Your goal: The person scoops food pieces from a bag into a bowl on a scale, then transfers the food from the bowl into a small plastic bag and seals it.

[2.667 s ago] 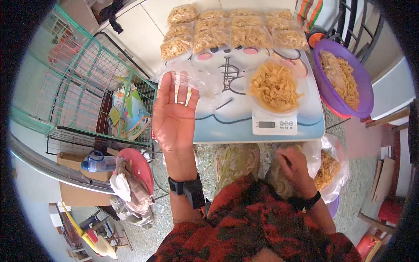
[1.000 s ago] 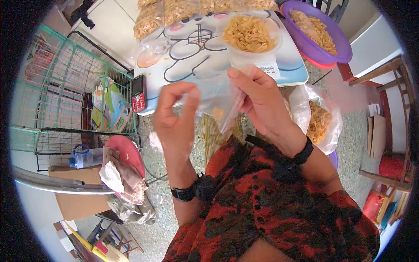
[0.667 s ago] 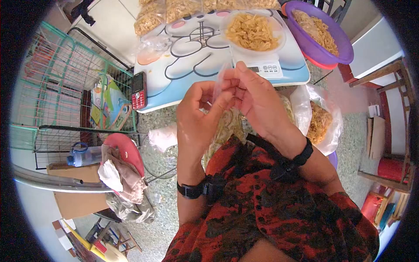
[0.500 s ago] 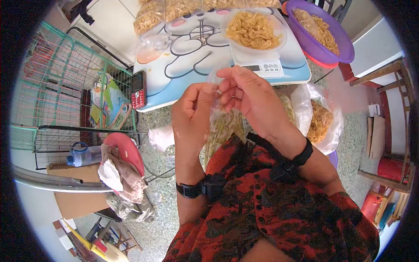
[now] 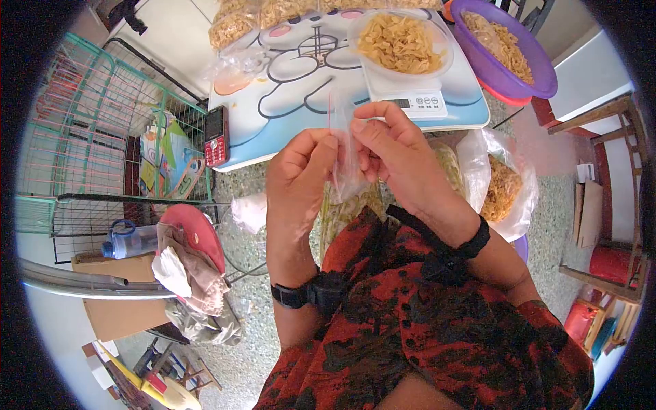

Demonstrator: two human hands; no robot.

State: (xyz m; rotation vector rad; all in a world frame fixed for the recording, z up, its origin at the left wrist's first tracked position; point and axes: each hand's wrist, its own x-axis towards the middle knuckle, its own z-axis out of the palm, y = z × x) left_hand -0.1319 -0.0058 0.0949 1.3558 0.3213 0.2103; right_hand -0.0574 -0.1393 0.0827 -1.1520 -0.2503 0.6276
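A clear zip-lock bag [image 5: 347,174] with a thin red line along its edge hangs upright between my hands, in front of the table edge. My left hand [image 5: 301,167] pinches its left side between thumb and curled fingers. On the other side, my right hand [image 5: 408,157] has its thumb and fingertips on the bag, index finger bent above. Just beyond stands a white kitchen scale [image 5: 429,108], carrying a clear plastic bowl [image 5: 445,63] of yellowish dried flakes [image 5: 400,44].
Filled bags [image 5: 294,9] line the back of the cartoon-print table [image 5: 280,106]. A red phone [image 5: 216,137] lies at its left edge, near crumpled clear plastic [image 5: 239,65]. A purple basin [image 5: 544,80] sits right, above an open bag of darker food [image 5: 502,188]. Left stands a green wire cage [image 5: 89,137].
The bag has been turned more upright and shows its red line. My right fingers have curled in from a straighter pose and now meet the bag.
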